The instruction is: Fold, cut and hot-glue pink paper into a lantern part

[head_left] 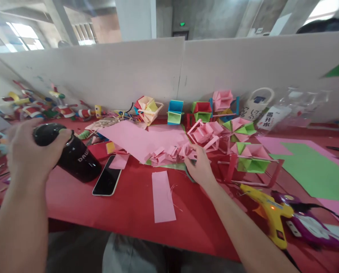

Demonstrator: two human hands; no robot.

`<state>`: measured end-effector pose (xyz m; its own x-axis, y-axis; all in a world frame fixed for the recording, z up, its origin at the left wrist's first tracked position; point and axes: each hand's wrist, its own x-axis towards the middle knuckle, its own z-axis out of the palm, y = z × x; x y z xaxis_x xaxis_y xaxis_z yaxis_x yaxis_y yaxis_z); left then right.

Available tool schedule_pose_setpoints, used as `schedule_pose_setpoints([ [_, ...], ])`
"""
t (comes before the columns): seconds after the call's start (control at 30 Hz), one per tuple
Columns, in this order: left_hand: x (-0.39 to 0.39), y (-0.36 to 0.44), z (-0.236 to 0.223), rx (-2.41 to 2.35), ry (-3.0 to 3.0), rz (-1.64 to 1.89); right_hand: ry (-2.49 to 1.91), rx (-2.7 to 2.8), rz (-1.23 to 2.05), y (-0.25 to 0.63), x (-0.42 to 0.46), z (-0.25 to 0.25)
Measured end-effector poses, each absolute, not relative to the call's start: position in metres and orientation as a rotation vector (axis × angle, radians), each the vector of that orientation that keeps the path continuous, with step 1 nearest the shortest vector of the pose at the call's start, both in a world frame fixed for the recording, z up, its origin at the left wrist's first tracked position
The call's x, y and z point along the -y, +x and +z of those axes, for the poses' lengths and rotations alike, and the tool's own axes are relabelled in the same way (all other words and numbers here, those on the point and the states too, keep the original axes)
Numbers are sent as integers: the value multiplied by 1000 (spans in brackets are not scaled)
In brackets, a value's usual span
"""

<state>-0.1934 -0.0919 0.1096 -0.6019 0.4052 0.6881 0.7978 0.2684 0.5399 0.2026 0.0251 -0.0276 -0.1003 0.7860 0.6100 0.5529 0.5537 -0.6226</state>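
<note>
My left hand (30,148) is wrapped round the lid of a black tumbler (80,159), which tilts over the red table. My right hand (199,165) reaches to the right end of a row of folded pink paper pieces (169,153). Its thumb and forefinger are apart at the last pieces, and whether they pinch one is not clear. A dark green curved thing (189,175) shows partly under this hand. Between my hands lie a phone (108,178) with a dark screen and a pink paper strip (164,197).
Paper lantern-like models, such as a pink and green one (251,157), stand at right. A yellow glue gun (272,212) with a glowing light lies at front right. Pink and green sheets (317,170) lie beyond it. A white partition (115,76) closes the back.
</note>
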Motion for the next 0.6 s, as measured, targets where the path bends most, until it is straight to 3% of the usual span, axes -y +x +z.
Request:
schedule_pose_setpoints([
  [0.2,77,-215,96,2077,-1135,-1269,-1130,1773,307,205,-26,-28],
  [0.4,82,-209,82,1893,-1159,-1600,-1154,1780,312,206,-25,-30],
  [0.6,82,-213,72,1778,-1093,-1510,-1154,1777,320,205,-25,-31],
])
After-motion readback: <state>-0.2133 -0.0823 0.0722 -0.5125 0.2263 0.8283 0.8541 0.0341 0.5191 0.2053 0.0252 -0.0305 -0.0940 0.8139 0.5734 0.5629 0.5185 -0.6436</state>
